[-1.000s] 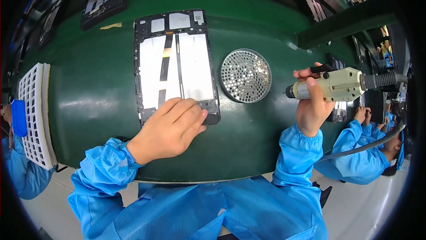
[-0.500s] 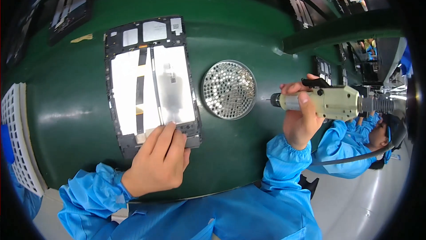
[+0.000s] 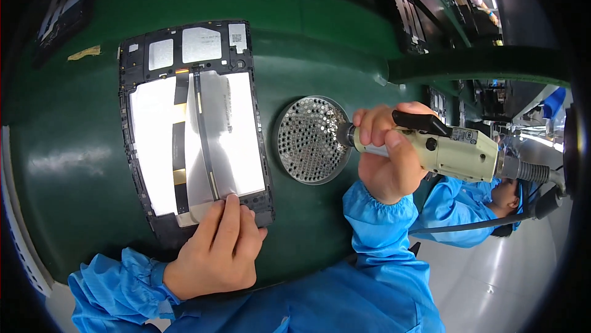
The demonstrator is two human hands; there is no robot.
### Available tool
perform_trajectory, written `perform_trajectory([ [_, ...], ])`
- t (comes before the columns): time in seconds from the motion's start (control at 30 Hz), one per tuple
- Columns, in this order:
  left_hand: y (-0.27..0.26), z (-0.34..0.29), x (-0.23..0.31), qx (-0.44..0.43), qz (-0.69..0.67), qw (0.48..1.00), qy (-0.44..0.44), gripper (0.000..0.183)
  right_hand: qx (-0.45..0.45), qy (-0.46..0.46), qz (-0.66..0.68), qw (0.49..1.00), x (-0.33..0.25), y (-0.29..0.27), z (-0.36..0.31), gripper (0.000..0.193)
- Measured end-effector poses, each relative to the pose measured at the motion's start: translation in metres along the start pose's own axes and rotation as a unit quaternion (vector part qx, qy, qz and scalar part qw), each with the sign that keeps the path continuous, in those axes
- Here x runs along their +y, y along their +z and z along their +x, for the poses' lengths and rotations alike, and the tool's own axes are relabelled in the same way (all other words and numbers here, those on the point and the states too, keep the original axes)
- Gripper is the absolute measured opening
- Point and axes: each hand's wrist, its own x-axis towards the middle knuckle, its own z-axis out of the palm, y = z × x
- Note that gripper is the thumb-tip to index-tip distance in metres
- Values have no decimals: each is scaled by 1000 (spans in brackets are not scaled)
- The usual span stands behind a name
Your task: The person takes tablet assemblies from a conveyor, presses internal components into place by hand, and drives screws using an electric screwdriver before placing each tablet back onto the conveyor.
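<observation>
An opened tablet (image 3: 194, 127) with a black frame and silvery inner panels lies back-up on the green bench (image 3: 74, 167). My left hand (image 3: 218, 253) rests flat on its near edge, fingers together, pressing it down. My right hand (image 3: 388, 154) grips a cream electric screwdriver (image 3: 455, 151) with a black lever. Its tip touches the right rim of a round perforated metal screw tray (image 3: 311, 139), which sits just right of the tablet. Both arms wear blue sleeves.
A white grid tray (image 3: 18, 234) lies at the bench's left edge. Dark trays (image 3: 64, 7) sit at the far left and far right of the bench. Another person in blue (image 3: 474, 210) is low at the right, under the screwdriver's cable.
The screwdriver has swung left and its tip now meets the screw tray. My left hand stayed on the tablet's near edge. The view has shifted, so the bench sits more to the left.
</observation>
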Motion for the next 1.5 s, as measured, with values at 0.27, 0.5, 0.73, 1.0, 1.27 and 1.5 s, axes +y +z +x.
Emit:
perform_trajectory([
  [0.27,-7,1,-21,-23,-80,996,31,24,-5,14,8,1000,6,1,1,35],
  [0.5,4,8,-23,31,-71,997,5,16,-5,11,-9,1000,4,-2,-1,36],
  [0.73,2,11,-25,15,-79,997,7,16,-21,13,-8,1000,3,-2,-1,36],
  [1.0,7,21,-28,24,-90,996,-14,12,-21,13,6,1000,5,-1,0,35],
  [1.27,4,23,-34,11,-135,991,-21,14,-15,17,3,1000,5,-3,-1,34],
  [1.5,4,18,-38,6,-179,983,-26,22,-2,-30,-30,999,-32,8,-8,41],
])
